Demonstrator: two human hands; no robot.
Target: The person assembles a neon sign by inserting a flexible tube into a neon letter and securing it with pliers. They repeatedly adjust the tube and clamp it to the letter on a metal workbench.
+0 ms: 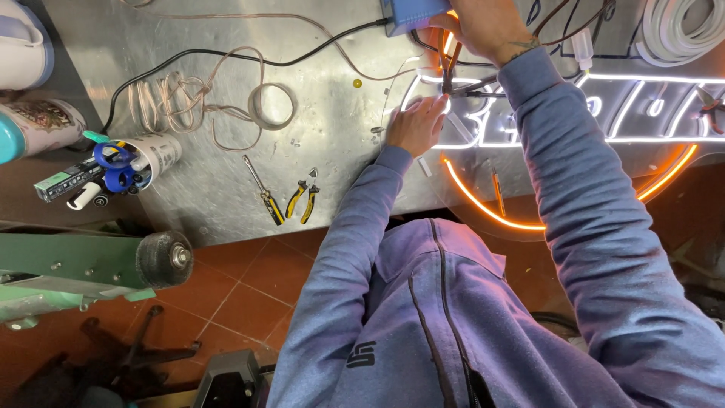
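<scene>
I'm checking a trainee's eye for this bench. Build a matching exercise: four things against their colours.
Things:
1. pliers handles
2. scissors handles
3. curved light strip
4. box by the right hand

Colours:
A. blue handles
B. orange glow
C. yellow and black
D. blue casing

Pairs: 1-C, 2-A, 3-B, 4-D

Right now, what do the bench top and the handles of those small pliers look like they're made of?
Bench top: seemingly sheet metal, dull silver, scuffed, with a soft glare. Pliers: handles look sleeved in yellow-and-black plastic or rubber; jaws dark metal.
</scene>
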